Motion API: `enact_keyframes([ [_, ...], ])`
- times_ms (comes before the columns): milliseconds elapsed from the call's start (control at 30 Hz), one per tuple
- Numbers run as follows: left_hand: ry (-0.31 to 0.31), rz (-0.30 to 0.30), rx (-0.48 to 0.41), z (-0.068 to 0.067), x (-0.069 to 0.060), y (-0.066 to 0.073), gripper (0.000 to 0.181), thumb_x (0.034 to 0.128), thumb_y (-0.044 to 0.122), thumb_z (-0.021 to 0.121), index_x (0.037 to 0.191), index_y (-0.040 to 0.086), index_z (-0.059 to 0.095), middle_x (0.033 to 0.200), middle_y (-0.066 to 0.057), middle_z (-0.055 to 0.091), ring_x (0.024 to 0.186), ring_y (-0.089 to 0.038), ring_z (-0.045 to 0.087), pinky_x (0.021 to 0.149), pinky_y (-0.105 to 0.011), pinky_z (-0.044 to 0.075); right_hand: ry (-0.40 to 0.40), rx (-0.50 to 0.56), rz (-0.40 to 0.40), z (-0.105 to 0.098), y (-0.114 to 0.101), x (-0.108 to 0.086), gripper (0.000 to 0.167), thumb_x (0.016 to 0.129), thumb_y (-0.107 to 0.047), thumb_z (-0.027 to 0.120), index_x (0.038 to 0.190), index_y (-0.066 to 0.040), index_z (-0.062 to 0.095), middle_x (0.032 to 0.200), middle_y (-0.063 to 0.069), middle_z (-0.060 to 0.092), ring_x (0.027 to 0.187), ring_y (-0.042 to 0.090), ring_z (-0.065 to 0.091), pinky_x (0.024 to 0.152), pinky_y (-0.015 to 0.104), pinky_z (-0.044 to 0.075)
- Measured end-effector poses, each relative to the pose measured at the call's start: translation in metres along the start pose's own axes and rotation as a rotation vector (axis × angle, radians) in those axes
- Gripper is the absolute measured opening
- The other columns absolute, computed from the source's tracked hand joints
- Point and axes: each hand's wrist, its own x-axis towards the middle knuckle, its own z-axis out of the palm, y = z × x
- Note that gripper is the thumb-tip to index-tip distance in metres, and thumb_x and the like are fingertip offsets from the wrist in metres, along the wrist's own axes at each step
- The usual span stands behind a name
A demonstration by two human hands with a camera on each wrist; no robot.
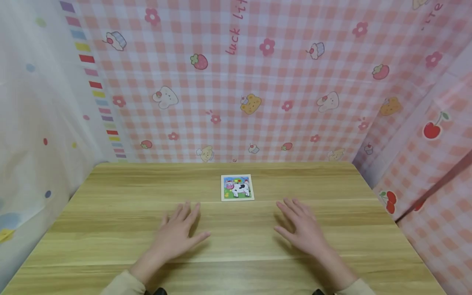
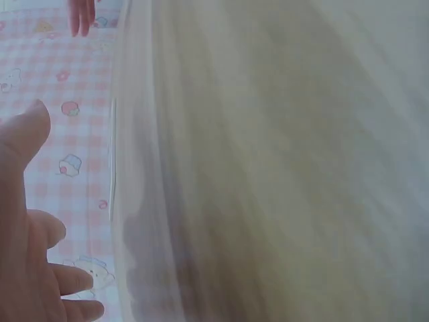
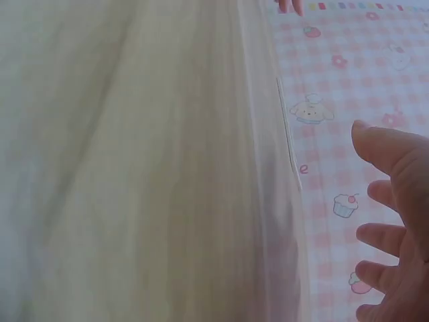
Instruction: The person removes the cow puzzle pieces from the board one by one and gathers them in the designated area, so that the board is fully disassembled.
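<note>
A square picture board with a pale border lies flat on the table, showing a black-and-white cow. Nearer the wearer and to its left is my left hand, fingers spread and holding nothing. My right hand sits to the right of the board, thumb apart from the other fingers, also without anything in it. Shadows fall on the wood beneath both hands, and neither touches the board. Edge-on, the board appears as a thin strip in the left wrist view; the right wrist view has the same thin board edge.
The wooden table extends under both hands. Behind it hangs a pink checked curtain with cartoon prints. A white dotted curtain flanks the left side, and a cherry-printed curtain the right.
</note>
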Motion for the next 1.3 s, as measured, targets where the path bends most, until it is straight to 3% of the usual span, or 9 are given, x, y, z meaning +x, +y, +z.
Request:
enact_keyframes([
  [267, -0.004, 0.023, -0.048, 0.002, 0.016, 0.017, 0.087, 0.0898, 0.068, 0.054, 0.153, 0.010, 0.038, 0.156, -0.020, 0.034, 0.144, -0.041, 0.033, 0.113, -0.068, 0.022, 0.066, 0.129, -0.017, 0.011, -0.005, 0.007, 0.064, 0.082, -0.028, 0.079, 0.138, -0.007, 0.057, 0.141, 0.020, 0.055, 0.132, 0.048, 0.044, 0.109, 0.068, 0.030],
  [500, 0.026, 0.060, -0.106, 0.007, 0.034, 0.032, 0.082, 0.0909, 0.062, 0.058, 0.148, 0.004, 0.044, 0.152, -0.023, 0.041, 0.139, -0.041, 0.041, 0.116, -0.062, 0.025, 0.088, 0.164, -0.023, 0.016, -0.010, 0.015, 0.061, 0.082, -0.026, 0.079, 0.136, -0.005, 0.058, 0.139, 0.019, 0.057, 0.131, 0.046, 0.047, 0.108, 0.065, 0.033],
  [800, 0.065, 0.143, -0.143, 0.020, 0.056, 0.046, 0.075, 0.0897, 0.051, 0.067, 0.145, 0.004, 0.048, 0.147, -0.023, 0.048, 0.132, -0.043, 0.048, 0.113, -0.058, 0.034, 0.076, 0.209, 0.014, 0.024, -0.013, 0.020, 0.056, 0.084, -0.025, 0.078, 0.133, -0.005, 0.061, 0.135, 0.016, 0.061, 0.129, 0.042, 0.050, 0.110, 0.059, 0.036],
  [1300, 0.113, 0.141, -0.213, 0.039, 0.100, 0.056, 0.059, 0.0900, 0.033, 0.070, 0.137, -0.001, 0.056, 0.144, -0.020, 0.052, 0.133, -0.040, 0.048, 0.111, -0.056, 0.037, 0.031, 0.295, 0.075, 0.033, -0.015, 0.045, 0.052, 0.088, -0.028, 0.074, 0.133, -0.007, 0.061, 0.137, 0.014, 0.059, 0.129, 0.035, 0.051, 0.111, 0.055, 0.038],
])
